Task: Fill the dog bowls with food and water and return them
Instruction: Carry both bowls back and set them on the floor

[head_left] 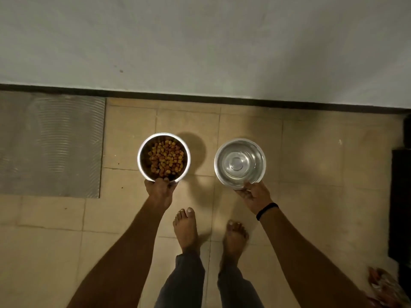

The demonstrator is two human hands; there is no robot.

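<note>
A steel bowl of brown kibble (pixel 142 152) hangs above the tiled floor, its near rim gripped by my left hand (pixel 159 190). To its right is a second steel bowl holding clear water (pixel 240 163); my right hand (pixel 253 196) grips its near rim, thumb on top. A black band circles that wrist. Both bowls are held level, side by side and apart, in front of the wall. The left bowl casts a round shadow on the floor to its right.
A grey ribbed mat (pixel 50 144) lies on the floor at the left, against the wall's dark skirting (pixel 222 99). My bare feet (pixel 185 230) stand on beige tiles below the bowls. Dark objects (pixel 401 196) line the right edge, with a crumpled bag (pixel 387 287) at lower right.
</note>
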